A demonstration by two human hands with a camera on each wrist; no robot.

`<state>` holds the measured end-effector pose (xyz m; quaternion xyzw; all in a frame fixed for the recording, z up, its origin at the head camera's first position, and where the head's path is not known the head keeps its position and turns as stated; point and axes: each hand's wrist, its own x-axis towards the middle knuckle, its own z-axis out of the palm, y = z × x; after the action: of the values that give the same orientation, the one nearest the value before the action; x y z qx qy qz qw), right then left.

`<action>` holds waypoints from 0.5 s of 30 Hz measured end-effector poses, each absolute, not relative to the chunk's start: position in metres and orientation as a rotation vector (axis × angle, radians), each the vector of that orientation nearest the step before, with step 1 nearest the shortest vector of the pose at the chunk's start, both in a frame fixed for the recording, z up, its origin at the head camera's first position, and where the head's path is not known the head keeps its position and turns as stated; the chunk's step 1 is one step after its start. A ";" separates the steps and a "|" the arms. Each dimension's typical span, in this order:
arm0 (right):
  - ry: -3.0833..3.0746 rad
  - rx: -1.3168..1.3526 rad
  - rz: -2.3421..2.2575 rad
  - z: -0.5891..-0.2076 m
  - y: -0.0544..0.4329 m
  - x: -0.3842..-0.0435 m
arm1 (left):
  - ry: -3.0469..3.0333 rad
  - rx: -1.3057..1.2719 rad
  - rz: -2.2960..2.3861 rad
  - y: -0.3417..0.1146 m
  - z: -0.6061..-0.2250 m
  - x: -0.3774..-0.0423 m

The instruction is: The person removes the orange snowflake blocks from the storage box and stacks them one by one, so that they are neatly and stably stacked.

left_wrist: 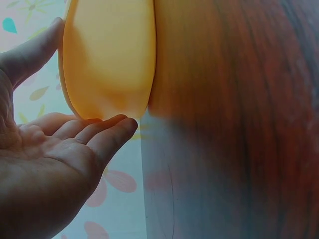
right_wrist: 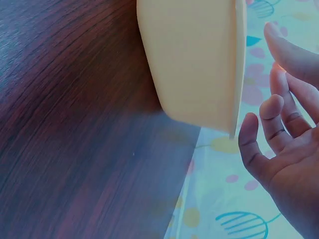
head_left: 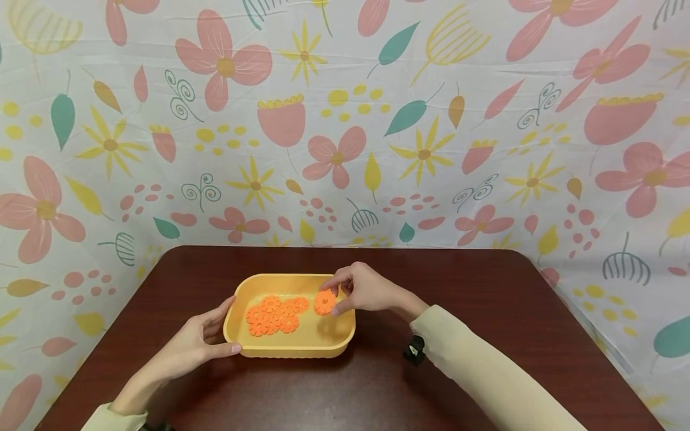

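A yellow tray [head_left: 323, 347] with rounded corners stands on the table. My left hand [head_left: 196, 338] holds its left end, thumb on the front rim and fingers along the side. From the left wrist view, those fingers [left_wrist: 112, 132] lie against the tray's outer wall. Several flat orange flower-shaped pieces [head_left: 272, 304] lie overlapping in the tray's left half. Over its right end, my right hand [head_left: 366, 287] pinches one orange flower-shaped piece [head_left: 325, 303] between fingertips and thumb. The right wrist view shows the other fingers beside the tray's wall [right_wrist: 192, 64]; the piece is hidden there.
The dark brown wooden table [head_left: 458, 359] extends around the tray on all sides. Behind it hangs a white cloth [head_left: 334, 78] printed with flowers and leaves. A small black device [head_left: 414, 350] sits at my right wrist beside the sleeve.
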<state>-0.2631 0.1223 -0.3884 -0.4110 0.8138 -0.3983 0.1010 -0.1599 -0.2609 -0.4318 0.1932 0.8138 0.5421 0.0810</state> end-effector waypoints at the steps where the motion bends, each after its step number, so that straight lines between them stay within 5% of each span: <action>1: 2.414 -1.207 -1.185 -0.388 0.125 -0.263 | 2.434 0.586 1.620 -0.261 -0.432 -0.160; 15: 2.489 -1.084 -1.288 -0.391 0.174 -0.256 | 2.428 0.585 1.644 -0.260 -0.432 -0.159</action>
<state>-0.2556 0.1736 -0.3912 -0.3598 0.8265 -0.4276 0.0684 -0.1586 -0.2595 -0.4317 0.1951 0.8097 0.5482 0.0758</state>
